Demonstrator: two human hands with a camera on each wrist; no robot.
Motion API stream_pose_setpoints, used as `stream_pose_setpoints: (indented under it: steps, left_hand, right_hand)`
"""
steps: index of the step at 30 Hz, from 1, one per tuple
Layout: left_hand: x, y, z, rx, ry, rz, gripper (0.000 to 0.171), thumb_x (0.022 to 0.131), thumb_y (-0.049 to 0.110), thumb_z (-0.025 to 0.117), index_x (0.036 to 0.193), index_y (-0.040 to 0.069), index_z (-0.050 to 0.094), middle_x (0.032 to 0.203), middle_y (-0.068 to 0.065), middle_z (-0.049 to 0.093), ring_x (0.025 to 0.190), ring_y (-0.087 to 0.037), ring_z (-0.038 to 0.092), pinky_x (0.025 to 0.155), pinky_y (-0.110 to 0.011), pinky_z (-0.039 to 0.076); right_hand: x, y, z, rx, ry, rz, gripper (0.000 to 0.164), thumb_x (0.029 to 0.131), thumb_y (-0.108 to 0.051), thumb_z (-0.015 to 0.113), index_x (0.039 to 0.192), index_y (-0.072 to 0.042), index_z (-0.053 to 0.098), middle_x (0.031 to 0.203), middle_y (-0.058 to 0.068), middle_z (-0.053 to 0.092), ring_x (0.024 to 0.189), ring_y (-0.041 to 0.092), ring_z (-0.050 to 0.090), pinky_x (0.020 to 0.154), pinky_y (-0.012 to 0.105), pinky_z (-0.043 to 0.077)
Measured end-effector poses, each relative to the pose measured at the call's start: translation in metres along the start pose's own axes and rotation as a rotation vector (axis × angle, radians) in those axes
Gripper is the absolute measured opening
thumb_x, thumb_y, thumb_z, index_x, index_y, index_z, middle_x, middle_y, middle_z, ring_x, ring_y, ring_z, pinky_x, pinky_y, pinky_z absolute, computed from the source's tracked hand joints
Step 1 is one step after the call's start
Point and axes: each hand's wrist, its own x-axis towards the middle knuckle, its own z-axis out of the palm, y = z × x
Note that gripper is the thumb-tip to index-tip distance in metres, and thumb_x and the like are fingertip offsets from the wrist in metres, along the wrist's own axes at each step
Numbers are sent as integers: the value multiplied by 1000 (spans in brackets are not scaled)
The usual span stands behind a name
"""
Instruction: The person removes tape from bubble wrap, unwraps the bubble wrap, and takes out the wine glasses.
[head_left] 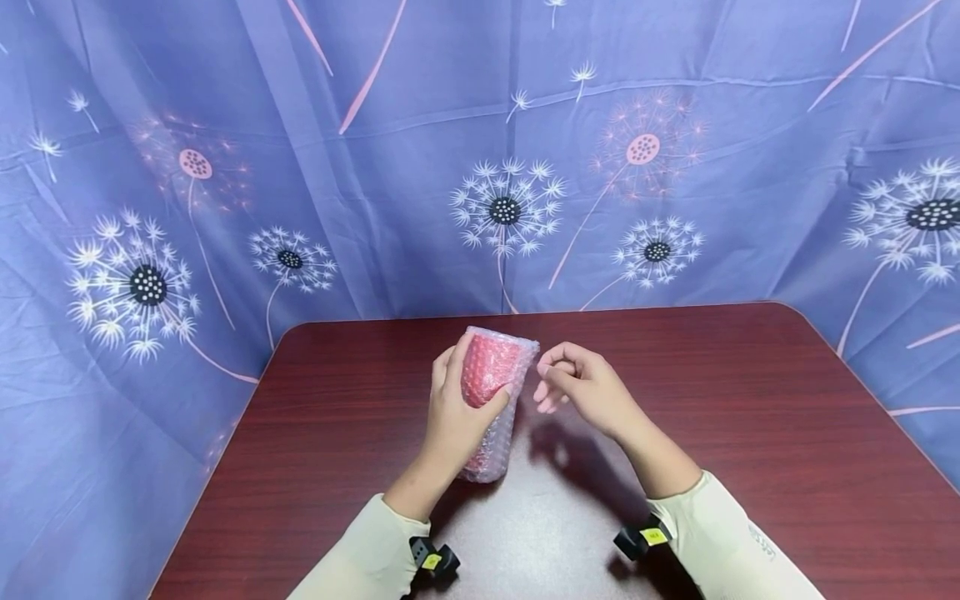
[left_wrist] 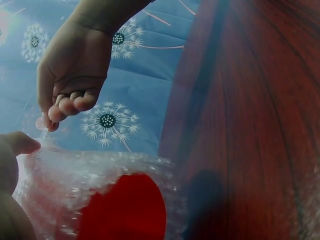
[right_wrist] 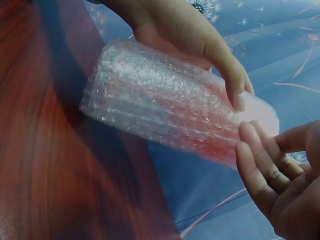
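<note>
A red object in clear bubble wrap (head_left: 497,375), roughly cylindrical, is held tilted over the table. My left hand (head_left: 457,408) grips it from the left, thumb across the front and fingers behind. Through the layers, a solid red surface (left_wrist: 125,210) shows at one end in the left wrist view; the wrap hides what kind of thing it is. My right hand (head_left: 585,383) is at the upper right corner of the package. Its thumb and index finger pinch a thin clear bit at the wrap's end (left_wrist: 46,135), while the other fingers (right_wrist: 257,170) are loosely bent.
Beneath the hands is a dark red wood-grain table (head_left: 337,450) with a bright glare near its front. A blue curtain (head_left: 405,217) with dandelion prints hangs behind and along the sides. Each sleeve cuff carries a small black wrist camera (head_left: 636,540).
</note>
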Motion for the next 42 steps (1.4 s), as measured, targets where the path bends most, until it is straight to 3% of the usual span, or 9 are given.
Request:
stream_pose_setpoints:
  steps: [5, 11, 15, 26, 32, 38, 42]
  left_hand:
    - [0, -1, 0, 53, -3, 3, 103, 77, 30, 86, 160, 39, 24, 150, -10, 48, 133, -31, 48, 108, -51, 44]
    - [-1, -2, 2, 78, -5, -21, 103, 76, 37, 87, 159, 41, 26, 146, -8, 52, 130, -29, 49, 103, -51, 46]
    - [-1, -2, 2, 44, -19, -27, 103, 75, 38, 88, 157, 45, 26, 145, -5, 51, 125, -26, 54, 100, -48, 50]
    - [-1, -3, 3, 5, -56, -22, 104, 76, 39, 88, 157, 45, 24, 147, -6, 46, 126, -27, 56, 102, -47, 50]
    - [-1, -3, 3, -17, -77, -13, 98, 80, 27, 83, 159, 39, 26, 147, -8, 43, 124, -27, 56, 101, -46, 50]
    - [-1, -2, 2, -41, -71, -9, 96, 81, 24, 83, 158, 40, 28, 147, -6, 42, 125, -26, 55, 102, -46, 50]
    - [-1, -2, 3, -50, -45, 12, 96, 80, 22, 83, 158, 39, 29, 147, -8, 42, 124, -26, 55, 102, -46, 50]
  right_hand:
    - [1, 2, -1, 3, -15, -1, 14, 101, -8, 55, 106, 6, 56, 88, 25, 74, 77, 30, 76, 71, 45, 62]
    - [3, 5, 0, -121, 45, -4, 23, 98, -19, 67, 99, 2, 58, 78, 18, 73, 69, 19, 74, 69, 41, 62]
    - [3, 7, 0, -182, 65, -11, 24, 97, -22, 68, 97, 0, 59, 77, 15, 74, 69, 18, 74, 71, 37, 62]
    - [1, 5, 2, -166, 3, -28, 15, 103, -12, 55, 105, 3, 58, 89, 19, 75, 80, 27, 75, 77, 41, 62]
    - [0, 6, 2, -176, -7, -53, 14, 105, -8, 49, 111, 2, 54, 89, 19, 75, 80, 27, 74, 77, 43, 61]
    - [1, 8, 1, -124, 3, -13, 15, 103, -6, 49, 115, 4, 49, 92, 23, 75, 76, 21, 75, 73, 35, 62]
    - [3, 8, 0, -88, -2, 14, 14, 104, -6, 48, 111, 6, 50, 95, 26, 74, 79, 27, 76, 74, 38, 62]
